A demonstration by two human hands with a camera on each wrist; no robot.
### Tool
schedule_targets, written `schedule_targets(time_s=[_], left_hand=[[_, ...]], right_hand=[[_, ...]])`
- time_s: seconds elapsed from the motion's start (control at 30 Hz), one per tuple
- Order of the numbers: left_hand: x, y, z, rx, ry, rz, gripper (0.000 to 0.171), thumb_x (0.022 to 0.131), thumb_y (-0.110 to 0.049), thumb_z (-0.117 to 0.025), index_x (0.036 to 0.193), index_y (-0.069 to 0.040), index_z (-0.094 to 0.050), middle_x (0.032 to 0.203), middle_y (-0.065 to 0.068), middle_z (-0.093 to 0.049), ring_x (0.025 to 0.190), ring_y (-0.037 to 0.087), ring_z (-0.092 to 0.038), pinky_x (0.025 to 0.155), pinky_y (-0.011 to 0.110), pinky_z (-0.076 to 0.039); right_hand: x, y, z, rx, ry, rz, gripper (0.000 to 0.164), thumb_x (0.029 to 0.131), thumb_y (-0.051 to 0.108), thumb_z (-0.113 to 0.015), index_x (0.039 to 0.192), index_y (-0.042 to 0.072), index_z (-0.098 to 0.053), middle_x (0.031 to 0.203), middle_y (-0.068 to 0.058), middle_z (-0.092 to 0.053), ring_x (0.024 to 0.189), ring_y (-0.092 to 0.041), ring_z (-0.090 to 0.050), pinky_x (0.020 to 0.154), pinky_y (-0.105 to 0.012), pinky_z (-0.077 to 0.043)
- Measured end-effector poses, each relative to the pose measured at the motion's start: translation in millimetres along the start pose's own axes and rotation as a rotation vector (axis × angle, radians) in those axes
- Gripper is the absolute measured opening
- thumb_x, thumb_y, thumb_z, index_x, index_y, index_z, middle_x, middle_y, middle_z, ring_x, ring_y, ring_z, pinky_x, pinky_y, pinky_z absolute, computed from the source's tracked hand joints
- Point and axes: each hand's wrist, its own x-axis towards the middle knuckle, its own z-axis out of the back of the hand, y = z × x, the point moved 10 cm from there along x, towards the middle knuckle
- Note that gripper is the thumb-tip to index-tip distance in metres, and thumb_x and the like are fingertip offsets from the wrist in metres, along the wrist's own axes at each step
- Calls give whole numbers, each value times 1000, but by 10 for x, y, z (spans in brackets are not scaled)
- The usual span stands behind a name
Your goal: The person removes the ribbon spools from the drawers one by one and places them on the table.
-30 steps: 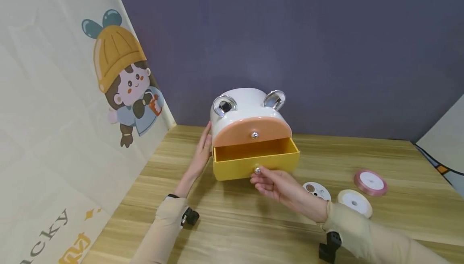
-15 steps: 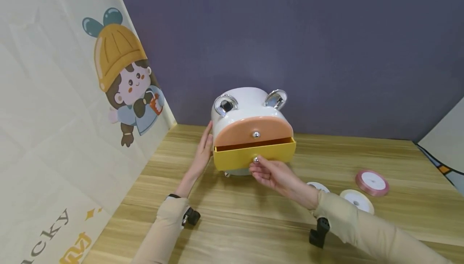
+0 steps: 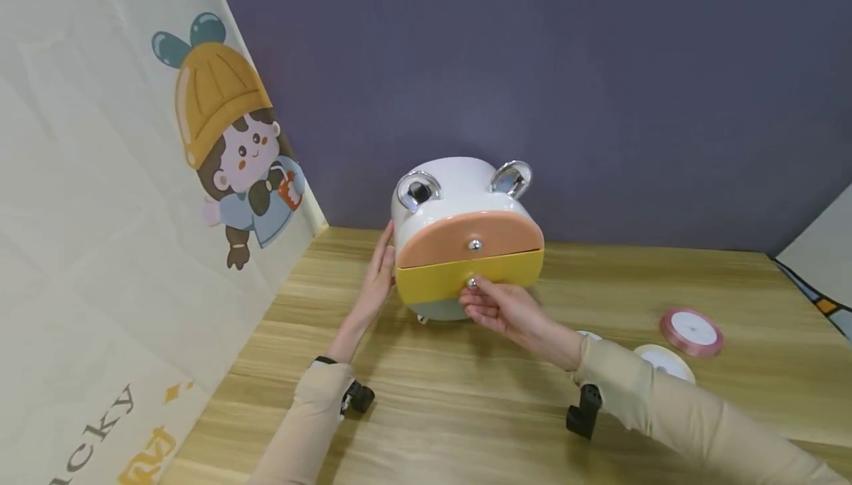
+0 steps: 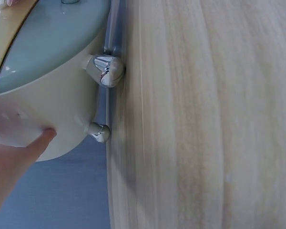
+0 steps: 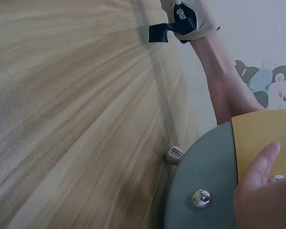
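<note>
A rounded white storage box with silver ears stands on the table, facing me. Its front has an orange drawer, a yellow drawer and a grey-green drawer. All three fronts look flush, or nearly so. My right hand is at the yellow drawer, thumb and fingers pinching its silver knob. Against the box's left side rests my left hand, its fingers extended along the wall. Most of the grey-green drawer is hidden behind the right hand in the head view.
To the right lie a pink ribbon spool and a cream spool, partly covered by the right sleeve. Another white disc peeks out behind the forearm. A dark wall rises close behind the box, and a printed light panel stands left.
The yellow drawer has slid from well pulled out to in line with the box front, the right hand moving inward with it at the knob. The left hand keeps its place.
</note>
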Motion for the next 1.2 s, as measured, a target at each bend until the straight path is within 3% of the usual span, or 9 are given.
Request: schedule_targets(time_s=[0.23,0.47,0.7,0.9,1.1,1.2], left_hand=[[-8,-47,85,-5,-38,-14,51,110,-34,-27,160,-30,-16,169,-3,-11,151,34,-26,108,63,-41],[-33,-38,136,8,-20,21,52,110,-29,-26,160,-28,-14,169,-2,-9,151,35,-26,109,63,-41],[-127,-314,141,43,1,28,53,110,-25,-25,161,-20,-10,169,6,-6,151,38,-23,109,62,-42],[-126,-222,108,40,-3,63,53,110,-27,-26,161,-24,-10,169,3,-6,151,36,-23,109,60,-43],[-45,46,24,36,2,30,52,109,-38,-27,160,-33,-14,169,-3,-9,151,34,-25,108,60,-44],[-48,66,-1,29,3,11,53,109,-40,-29,159,-33,-15,169,-2,-11,150,35,-27,107,59,-46]], right_hand=[[71,69,-74,-41,29,19,31,106,27,-47,100,5,-67,84,1,-76,74,-5,-71,72,-17,-60],[84,11,-97,-37,21,0,32,105,30,-47,103,4,-65,84,1,-76,74,-6,-72,72,-17,-60],[57,-214,12,-78,-63,-66,47,104,39,-48,113,-5,-62,83,1,-75,74,-4,-70,71,-15,-59],[81,-517,158,-120,-109,-146,44,105,32,-47,117,-9,-59,79,1,-74,67,-2,-68,68,-14,-58],[155,-584,238,-57,-120,-107,29,105,26,-49,107,-1,-58,79,1,-74,68,-3,-70,68,-14,-58],[158,-603,254,-26,-108,-103,24,105,22,-49,99,1,-61,78,0,-75,68,-3,-71,68,-14,-58]])
